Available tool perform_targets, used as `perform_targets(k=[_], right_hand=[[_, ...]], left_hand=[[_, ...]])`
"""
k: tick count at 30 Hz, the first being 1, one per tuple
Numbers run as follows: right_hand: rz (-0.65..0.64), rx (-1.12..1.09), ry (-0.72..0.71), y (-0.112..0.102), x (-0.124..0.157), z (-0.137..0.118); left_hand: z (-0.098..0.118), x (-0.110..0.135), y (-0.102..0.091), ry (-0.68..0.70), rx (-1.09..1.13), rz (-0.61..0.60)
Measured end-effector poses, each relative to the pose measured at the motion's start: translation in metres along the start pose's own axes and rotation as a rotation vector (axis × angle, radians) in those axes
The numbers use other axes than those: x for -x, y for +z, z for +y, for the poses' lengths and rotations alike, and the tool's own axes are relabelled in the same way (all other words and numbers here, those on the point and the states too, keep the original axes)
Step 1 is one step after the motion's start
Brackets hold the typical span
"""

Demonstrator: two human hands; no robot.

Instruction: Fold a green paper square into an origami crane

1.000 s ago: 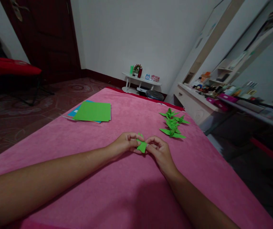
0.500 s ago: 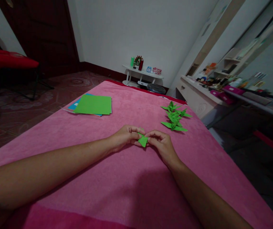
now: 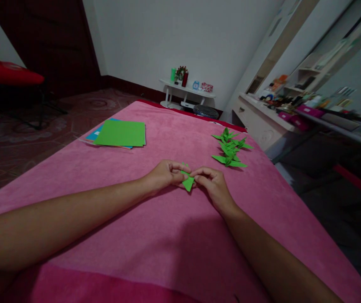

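A small piece of folded green paper is held between both hands, just above the pink cloth. My left hand grips its left side, thumb in front and fingers along the top and behind. At its right edge, my right hand pinches the paper between thumb and index finger. The paper's lower end comes to a point towards me, and the fingers hide part of its upper half. Several folded green paper shapes with pointed tips lie close together beyond my right hand.
A stack of paper sheets, with a green sheet on top, lies at the far left of the pink cloth. Beyond the far edge stands a low white shelf. A cluttered dresser is on the right, a red chair on the left.
The view has shifted slightly, so everything sits a little higher. Both hands keep hold of the folded paper, whose lower part now looks more like a narrow triangle.
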State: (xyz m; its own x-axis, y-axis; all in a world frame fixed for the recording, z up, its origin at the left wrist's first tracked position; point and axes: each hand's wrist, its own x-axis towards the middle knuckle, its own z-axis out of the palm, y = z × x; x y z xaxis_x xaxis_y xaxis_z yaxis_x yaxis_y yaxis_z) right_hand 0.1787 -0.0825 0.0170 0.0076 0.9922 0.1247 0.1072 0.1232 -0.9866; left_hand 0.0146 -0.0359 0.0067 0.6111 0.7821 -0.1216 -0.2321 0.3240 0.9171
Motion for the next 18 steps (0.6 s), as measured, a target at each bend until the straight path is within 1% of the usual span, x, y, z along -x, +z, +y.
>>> perform_targets(k=[3,7,13,16,18], right_hand=[[0.004,-0.054,0.025,0.0004,0.0003,0.0020],[0.027,-0.106,0.079,0.0011,0.0003,0.0032],[-0.034,-0.043,0.079,-0.0004,-0.0017,0.0047],[-0.035,-0.062,0.093,-0.0010,-0.0021,0.0048],[-0.024,-0.090,0.101,-0.0004,-0.0012,0.0039]], left_hand=[[-0.0008,0.0000,0.0000,0.031,-0.050,0.008],[-0.0014,0.0002,-0.0005,0.118,-0.144,0.003],[-0.0008,0.0015,0.0003,0.242,-0.355,-0.002],[-0.0007,0.0010,-0.0003,0.297,-0.319,0.014],[-0.0001,0.0006,-0.0010,0.307,-0.263,0.042]])
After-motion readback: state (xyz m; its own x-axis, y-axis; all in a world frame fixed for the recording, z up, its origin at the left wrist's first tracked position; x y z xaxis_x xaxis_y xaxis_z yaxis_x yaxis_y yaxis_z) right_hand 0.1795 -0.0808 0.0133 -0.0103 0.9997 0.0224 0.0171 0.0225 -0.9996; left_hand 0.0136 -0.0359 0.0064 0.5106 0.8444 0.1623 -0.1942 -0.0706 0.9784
